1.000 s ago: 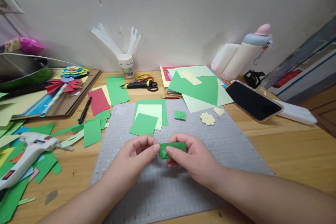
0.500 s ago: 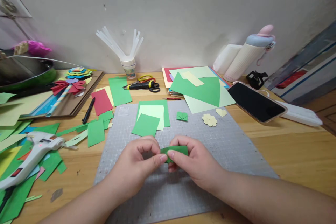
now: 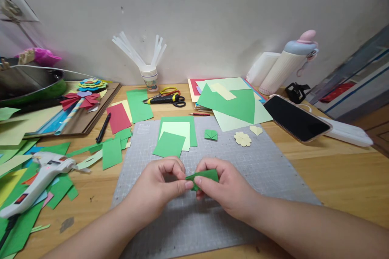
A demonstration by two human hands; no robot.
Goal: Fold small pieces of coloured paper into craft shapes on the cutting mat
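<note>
A folded piece of green paper is held between both hands over the grey cutting mat. My left hand pinches its left end between thumb and bent fingers. My right hand grips the right part, thumb on the near face and fingers behind. Beyond the hands lie a small folded green paper, a cream scalloped flower cutout and a cream heart cutout. A green sheet overlaps a pale green one at the mat's far left.
A hot glue gun lies among paper scraps at left. Behind the mat are a utility knife, scissors, a paper cup with white sticks and stacked paper sheets. A phone and bottle are at right.
The hands stay almost in place, both still pinching the green paper, whose angle has shifted slightly. The whole view has moved a little.
</note>
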